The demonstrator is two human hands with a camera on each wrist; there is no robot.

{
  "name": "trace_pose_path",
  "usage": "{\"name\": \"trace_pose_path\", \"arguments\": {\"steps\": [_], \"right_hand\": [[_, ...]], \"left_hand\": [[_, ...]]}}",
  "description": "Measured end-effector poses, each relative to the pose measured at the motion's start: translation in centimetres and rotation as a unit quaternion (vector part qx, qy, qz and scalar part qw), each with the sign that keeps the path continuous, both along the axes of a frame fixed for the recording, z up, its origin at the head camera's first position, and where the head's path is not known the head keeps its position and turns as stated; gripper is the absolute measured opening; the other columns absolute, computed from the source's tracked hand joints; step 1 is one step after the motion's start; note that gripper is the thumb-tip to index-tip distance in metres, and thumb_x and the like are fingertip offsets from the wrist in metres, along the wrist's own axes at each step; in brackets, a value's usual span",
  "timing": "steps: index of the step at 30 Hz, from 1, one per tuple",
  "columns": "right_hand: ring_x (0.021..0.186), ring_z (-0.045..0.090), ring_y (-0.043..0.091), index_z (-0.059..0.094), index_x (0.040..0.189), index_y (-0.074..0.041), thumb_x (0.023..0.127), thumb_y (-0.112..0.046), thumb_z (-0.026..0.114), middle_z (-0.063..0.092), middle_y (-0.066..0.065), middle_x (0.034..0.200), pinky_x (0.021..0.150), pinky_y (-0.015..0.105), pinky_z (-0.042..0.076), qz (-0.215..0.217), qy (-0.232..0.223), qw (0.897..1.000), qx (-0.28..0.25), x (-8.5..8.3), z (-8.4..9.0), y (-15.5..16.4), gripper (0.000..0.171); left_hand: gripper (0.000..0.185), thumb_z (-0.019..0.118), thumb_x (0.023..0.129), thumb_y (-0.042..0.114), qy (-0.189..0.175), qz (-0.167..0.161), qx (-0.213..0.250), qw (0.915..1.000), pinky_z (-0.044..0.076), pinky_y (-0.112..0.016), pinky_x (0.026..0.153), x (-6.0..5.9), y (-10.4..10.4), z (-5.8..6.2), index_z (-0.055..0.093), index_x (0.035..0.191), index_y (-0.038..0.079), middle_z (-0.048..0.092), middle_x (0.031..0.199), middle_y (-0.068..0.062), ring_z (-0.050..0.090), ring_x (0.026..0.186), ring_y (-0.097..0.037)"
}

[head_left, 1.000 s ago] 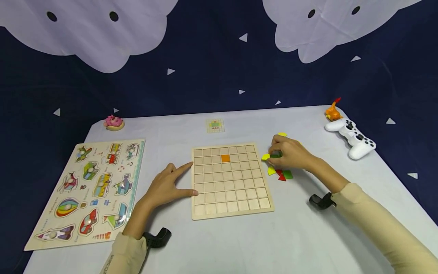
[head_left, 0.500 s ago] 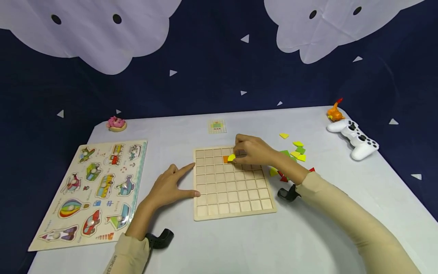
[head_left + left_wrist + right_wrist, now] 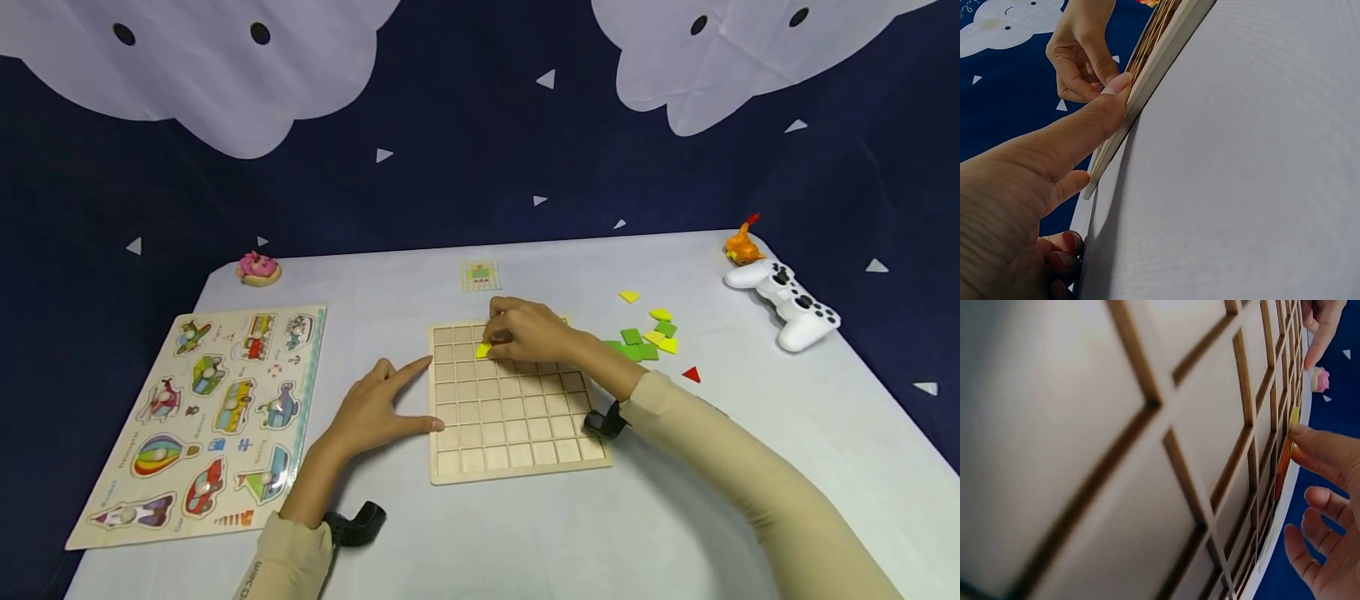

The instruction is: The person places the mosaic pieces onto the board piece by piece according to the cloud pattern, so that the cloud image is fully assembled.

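Between the two hands lies the counter (image 3: 525, 533), covered in a pale cloth, and on it a square wooden grid board (image 3: 517, 417), light in colour, its shallow square cells set apart by thin raised ribs that show dark at the joints in the right wrist view. Out past the left hand, on its far side from the board, lies a larger peg puzzle board (image 3: 202, 417) printed with bright vehicles. Beyond the right hand, toward the counter's far right corner, sits a white game controller (image 3: 791, 304) with a small orange toy (image 3: 742, 244) just behind it. Near the right forearm lies a loose scatter of green and yellow tiles (image 3: 648, 337), with a red triangle (image 3: 692, 375) a little apart from them. The left hand (image 3: 375, 408) rests flat and relaxed on the counter, forefinger and thumb spread wide and both touching the board's left edge. The right hand (image 3: 528, 331) reaches over the board's upper rows, its fingertips pinching a small yellow tile (image 3: 483, 351) that sits at a cell in the second row, just under the fingers; in the right wrist view an orange tile (image 3: 1283, 469) shows right beside it.
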State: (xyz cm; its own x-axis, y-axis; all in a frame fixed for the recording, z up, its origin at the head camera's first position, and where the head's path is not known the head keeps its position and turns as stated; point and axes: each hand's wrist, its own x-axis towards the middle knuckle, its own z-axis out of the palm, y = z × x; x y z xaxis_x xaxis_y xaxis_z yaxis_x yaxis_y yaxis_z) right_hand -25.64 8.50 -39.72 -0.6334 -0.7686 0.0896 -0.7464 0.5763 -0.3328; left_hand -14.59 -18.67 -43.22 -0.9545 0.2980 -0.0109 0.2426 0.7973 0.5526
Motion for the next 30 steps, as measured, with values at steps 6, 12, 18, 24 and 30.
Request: {"name": "trace_pose_path", "arguments": {"steps": [6,12,18,24,30], "right_hand": [[0.078,0.051,0.011,0.079,0.100,-0.015,0.086,-0.026,0.079,0.056,-0.001,0.087,0.066,0.024,0.045,-0.011,-0.014,1.000,0.013,0.3,0.5,-0.1,0.018],[0.077,0.049,0.011,0.079,0.105,-0.016,0.089,-0.028,0.075,0.056,0.000,0.090,0.066,0.025,0.043,-0.004,-0.012,0.999,0.035,0.5,1.0,-0.1,0.020],[0.086,0.059,0.021,0.076,0.112,-0.009,0.092,-0.025,0.072,0.060,0.007,0.098,0.071,0.032,0.050,-0.055,0.004,0.998,0.021,-0.1,2.1,2.5,0.026],[0.092,0.061,0.027,0.075,0.112,-0.003,0.087,-0.025,0.076,0.060,0.011,0.100,0.074,0.041,0.052,-0.167,0.021,0.985,0.048,-1.7,3.2,7.9,0.033],[0.082,0.054,0.025,0.073,0.114,0.000,0.089,-0.024,0.074,0.057,0.014,0.101,0.069,0.042,0.049,-0.262,0.024,0.961,0.087,-3.0,2.9,13.7,0.035]], "left_hand": [[0.099,0.082,0.067,0.062,0.005,0.001,0.001,1.0000,0.032,-0.030,0.063,0.0,0.1,0.1,0.044,0.151,0.026,0.043,0.088,-0.004,0.038,0.069,-0.016],[0.098,0.082,0.067,0.062,0.008,0.005,0.000,1.0000,0.031,-0.030,0.063,0.4,-0.1,-0.3,0.046,0.150,0.025,0.043,0.086,-0.005,0.036,0.069,-0.016],[0.098,0.082,0.067,0.062,0.003,0.007,-0.002,1.0000,0.031,-0.030,0.063,0.4,0.0,-0.4,0.046,0.150,0.025,0.042,0.086,-0.005,0.035,0.069,-0.017],[0.098,0.082,0.068,0.062,0.008,0.004,-0.004,0.9999,0.030,-0.030,0.062,0.4,0.0,-0.2,0.045,0.150,0.024,0.043,0.087,-0.005,0.036,0.068,-0.017],[0.098,0.081,0.068,0.063,0.013,-0.001,-0.008,0.9999,0.031,-0.030,0.063,0.3,0.2,0.0,0.046,0.150,0.023,0.044,0.088,-0.005,0.038,0.069,-0.017]]}}
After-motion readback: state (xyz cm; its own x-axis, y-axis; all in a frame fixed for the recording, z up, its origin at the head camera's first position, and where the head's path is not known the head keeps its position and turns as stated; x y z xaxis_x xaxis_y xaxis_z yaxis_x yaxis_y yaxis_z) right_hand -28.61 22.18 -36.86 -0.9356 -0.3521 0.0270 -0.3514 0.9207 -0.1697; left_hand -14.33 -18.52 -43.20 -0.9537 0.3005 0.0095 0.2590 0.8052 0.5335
